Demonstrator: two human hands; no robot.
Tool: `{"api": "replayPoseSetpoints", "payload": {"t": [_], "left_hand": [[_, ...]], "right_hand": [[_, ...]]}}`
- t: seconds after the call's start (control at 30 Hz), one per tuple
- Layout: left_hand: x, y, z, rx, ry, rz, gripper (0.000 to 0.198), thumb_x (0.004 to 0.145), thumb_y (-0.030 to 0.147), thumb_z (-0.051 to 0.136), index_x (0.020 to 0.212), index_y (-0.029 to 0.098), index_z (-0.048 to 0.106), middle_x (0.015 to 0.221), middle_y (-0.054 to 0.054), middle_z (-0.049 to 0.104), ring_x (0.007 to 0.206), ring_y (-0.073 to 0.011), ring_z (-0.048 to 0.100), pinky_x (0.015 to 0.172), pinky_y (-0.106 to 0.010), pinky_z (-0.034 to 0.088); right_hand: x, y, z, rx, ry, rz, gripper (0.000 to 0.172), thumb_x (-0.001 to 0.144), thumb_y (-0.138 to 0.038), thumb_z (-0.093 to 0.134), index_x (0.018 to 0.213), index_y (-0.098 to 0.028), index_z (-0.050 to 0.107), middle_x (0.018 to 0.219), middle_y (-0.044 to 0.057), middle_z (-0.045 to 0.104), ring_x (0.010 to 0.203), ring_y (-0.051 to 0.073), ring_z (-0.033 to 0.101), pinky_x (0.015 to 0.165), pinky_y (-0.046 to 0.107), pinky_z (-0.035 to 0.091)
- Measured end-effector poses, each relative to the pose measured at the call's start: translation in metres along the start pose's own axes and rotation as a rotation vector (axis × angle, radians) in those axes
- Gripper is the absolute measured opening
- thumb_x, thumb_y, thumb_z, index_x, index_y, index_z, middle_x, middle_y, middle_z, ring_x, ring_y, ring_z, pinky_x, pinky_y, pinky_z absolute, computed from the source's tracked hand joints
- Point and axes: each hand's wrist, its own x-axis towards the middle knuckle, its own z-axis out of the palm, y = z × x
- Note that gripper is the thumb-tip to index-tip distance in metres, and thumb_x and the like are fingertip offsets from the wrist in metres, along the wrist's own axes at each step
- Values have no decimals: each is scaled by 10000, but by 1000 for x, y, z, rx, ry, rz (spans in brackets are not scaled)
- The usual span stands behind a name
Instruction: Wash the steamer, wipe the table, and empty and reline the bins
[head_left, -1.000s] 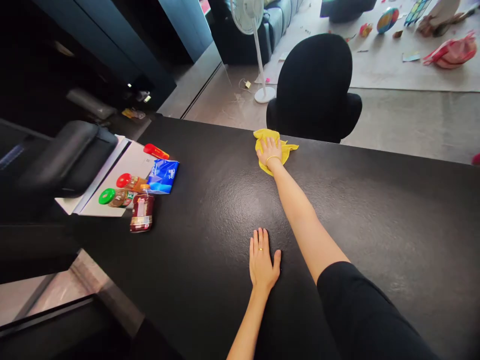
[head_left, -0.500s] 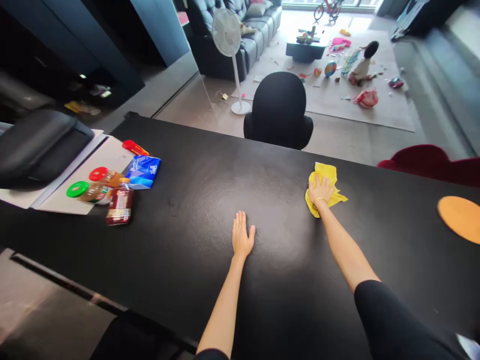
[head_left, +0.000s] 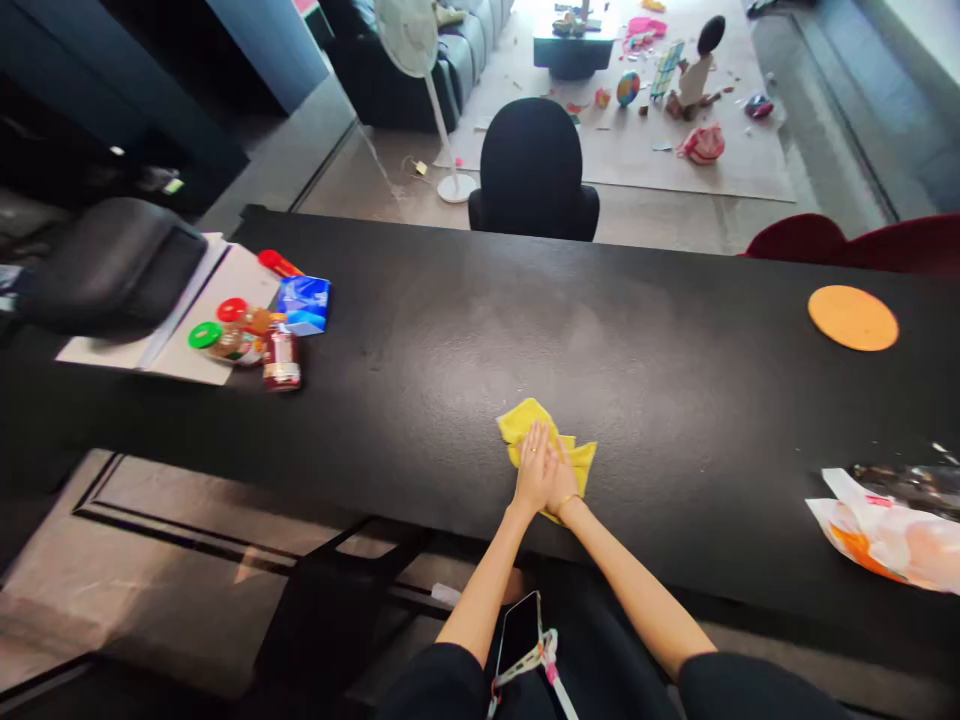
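Note:
A yellow cleaning cloth lies crumpled on the black table close to its near edge. My right hand, with a thin bracelet at the wrist, presses down on the cloth and is partly covered. Across it rests my left hand, its fingers stretched out and a ring on one of them. Its fingertips reach over the cloth, and whether they touch it I cannot tell.
At the left are two lidded jars, a dark red bottle, a blue packet and a black bag. An orange round mat and a plastic bag lie at the right. A black chair stands across the table.
My right hand has drawn the cloth from the far right of the table toward me and left. My left hand has left the tabletop and now lies over the right. The view has tilted down.

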Motion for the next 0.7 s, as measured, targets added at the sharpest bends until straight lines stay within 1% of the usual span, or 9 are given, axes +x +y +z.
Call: {"api": "replayPoseSetpoints", "payload": {"t": [0.1,0.2,0.3,0.37,0.4,0.47,0.53,0.63,0.7], "left_hand": [[-30,-6,-25,-84,9,50,562,982,319,300,1524,188,227,1574,-97,255,1472,-213,175,1205,-485,163],[-50,-18,-47,-149,140,-43,546,992,310,279,1527,217,222,1575,-84,258,1469,-197,189,1210,-460,156],[-67,-33,-63,-205,289,-158,536,996,317,273,1523,227,241,1576,-74,261,1466,-187,202,1214,-421,161],[-77,-41,-71,-220,364,-203,531,997,327,275,1517,227,261,1577,-67,262,1465,-184,205,1214,-402,165],[-82,-45,-75,-223,394,-216,528,997,332,275,1514,226,273,1575,-66,267,1464,-184,209,1213,-397,170],[-88,-52,-82,-215,452,-235,522,997,338,275,1506,222,294,1571,-67,281,1463,-185,214,1210,-394,184],[-91,-59,-86,-189,506,-247,521,996,337,272,1500,210,306,1566,-79,291,1464,-190,210,1208,-407,189],[-87,-68,-80,-144,517,-261,526,991,330,271,1492,176,319,1560,-107,295,1464,-203,210,1209,-439,185],[-79,-66,-67,-133,405,-246,525,983,324,284,1478,159,347,1546,-121,321,1455,-210,239,1204,-451,204]], "right_hand": [[-6,32,-10,-75,123,153,537,949,-341,348,1480,-261,357,1568,58,273,1460,274,208,1177,542,87],[55,41,-27,-101,224,353,530,969,-369,308,1483,-245,355,1575,89,254,1459,287,193,1159,565,75],[141,-4,-28,-53,196,338,531,976,-386,298,1487,-249,347,1584,89,231,1469,286,153,1161,559,39],[177,-54,-13,-20,148,177,534,974,-407,308,1488,-268,342,1591,66,216,1475,288,125,1163,559,18],[184,-79,-3,-7,120,75,534,972,-413,317,1488,-277,342,1594,52,213,1478,287,114,1164,558,2],[170,-120,19,23,52,-124,535,968,-414,333,1491,-304,329,1594,16,214,1482,284,92,1170,548,-35],[128,-140,35,51,-22,-282,544,962,-385,347,1501,-326,297,1588,-13,229,1485,272,84,1181,520,-57],[48,-125,46,50,-74,-385,574,949,-316,360,1515,-291,265,1581,-2,241,1483,238,119,1204,463,-31],[5,-92,43,0,-51,-328,560,946,-326,374,1498,-246,323,1578,32,248,1477,243,144,1204,479,-1]]}}
